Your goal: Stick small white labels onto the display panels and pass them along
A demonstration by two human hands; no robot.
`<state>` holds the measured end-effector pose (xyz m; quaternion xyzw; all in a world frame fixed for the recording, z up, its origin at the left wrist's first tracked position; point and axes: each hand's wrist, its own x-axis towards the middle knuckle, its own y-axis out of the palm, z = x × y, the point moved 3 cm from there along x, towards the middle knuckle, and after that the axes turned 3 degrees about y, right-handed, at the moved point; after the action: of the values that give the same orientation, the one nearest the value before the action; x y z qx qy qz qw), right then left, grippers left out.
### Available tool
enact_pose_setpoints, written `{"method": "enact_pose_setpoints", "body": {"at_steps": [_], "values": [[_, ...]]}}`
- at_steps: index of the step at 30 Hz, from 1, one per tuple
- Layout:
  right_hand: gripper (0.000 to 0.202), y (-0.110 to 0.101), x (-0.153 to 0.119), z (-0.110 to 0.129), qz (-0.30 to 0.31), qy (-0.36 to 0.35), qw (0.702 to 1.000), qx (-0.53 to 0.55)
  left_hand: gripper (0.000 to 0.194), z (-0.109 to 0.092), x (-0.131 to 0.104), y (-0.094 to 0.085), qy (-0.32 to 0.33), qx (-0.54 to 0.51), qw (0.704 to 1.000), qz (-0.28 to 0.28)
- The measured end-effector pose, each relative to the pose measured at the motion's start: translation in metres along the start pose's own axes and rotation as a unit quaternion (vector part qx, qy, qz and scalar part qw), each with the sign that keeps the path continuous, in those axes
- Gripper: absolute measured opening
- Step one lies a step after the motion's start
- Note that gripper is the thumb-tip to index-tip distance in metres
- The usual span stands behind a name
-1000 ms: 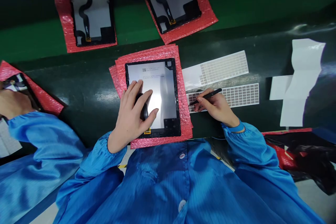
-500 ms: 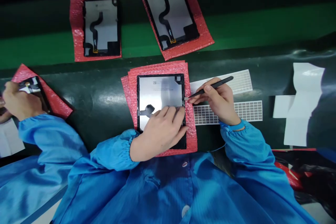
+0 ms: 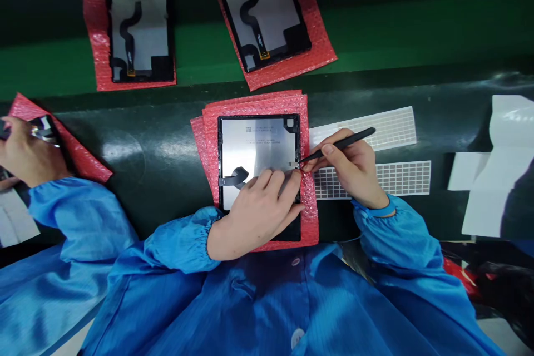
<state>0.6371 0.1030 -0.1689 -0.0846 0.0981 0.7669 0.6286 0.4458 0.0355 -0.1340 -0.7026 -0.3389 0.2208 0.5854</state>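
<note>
Across a dark green worktop [image 3: 158, 139], a flat rectangular panel with a silver back and black frame [image 3: 267, 156] lies on red bubble-wrap sheets [image 3: 309, 217], directly in front of the person in blue; its long axis runs away from the body, its right edge facing the right hand [image 3: 354, 169]; that hand, just beyond the edge, grips a slim black pen-shaped tool [image 3: 348, 140], the point slanting left to a small pale tab [image 3: 293, 164] at the frame; whether tip and tab touch is too small to tell.

The left hand [image 3: 254, 214], the nearer of the two hands, rests palm down across the panel's lower part, clasping nothing visible, fingertips toward that same right edge; the panel thus lies beneath the left hand and left of the right, whose lower side borders a white sheet gridded with grey rectangles [image 3: 403, 178].
</note>
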Motion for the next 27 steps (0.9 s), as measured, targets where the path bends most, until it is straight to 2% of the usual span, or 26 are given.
{"method": "enact_pose_setpoints", "body": {"at_steps": [9, 14, 23, 27], "values": [[0.032, 0.0005, 0.0009, 0.0029, 0.000, 0.007, 1.000, 0.008, 0.056, 0.0008, 0.0005, -0.0005, -0.002, -0.002, 1.000, -0.006], [0.033, 0.0002, 0.0007, 0.0039, -0.004, 0.011, 1.000, 0.001, 0.063, 0.0009, 0.0016, -0.0009, -0.010, -0.004, 1.000, 0.003], [0.027, 0.0009, 0.0037, 0.0002, 0.017, -0.005, 0.999, 0.039, 0.063, 0.0002, 0.0033, -0.0035, -0.015, 0.005, 1.000, 0.008], [0.022, -0.0083, 0.0053, 0.0012, -0.005, -0.031, 0.998, 0.056, 0.063, 0.0014, 0.0051, -0.0030, -0.016, -0.004, 1.000, 0.016]]}}
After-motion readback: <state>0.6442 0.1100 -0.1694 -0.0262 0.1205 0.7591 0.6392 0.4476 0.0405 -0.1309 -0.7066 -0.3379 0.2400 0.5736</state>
